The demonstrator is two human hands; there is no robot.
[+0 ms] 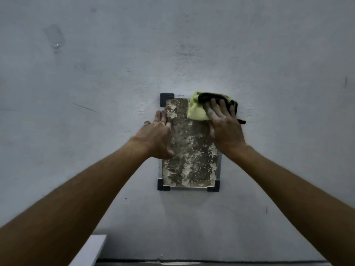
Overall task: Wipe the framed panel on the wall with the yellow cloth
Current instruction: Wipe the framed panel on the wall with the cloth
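Note:
A small framed panel (pixel 189 154) hangs on the grey wall, its surface mottled brown and white, with black corner pieces. My right hand (pixel 225 127) presses a bunched yellow cloth (pixel 197 110) with a black edge against the panel's top right corner, hiding that corner. My left hand (pixel 158 135) lies flat on the panel's left edge, fingers together pointing up, holding nothing.
The grey wall (pixel 96 93) fills the view, with scuffs and a clear plastic hook (pixel 54 38) at the upper left. A white ledge or board (pixel 90 250) juts in at the bottom left. A dark seam runs along the wall's base.

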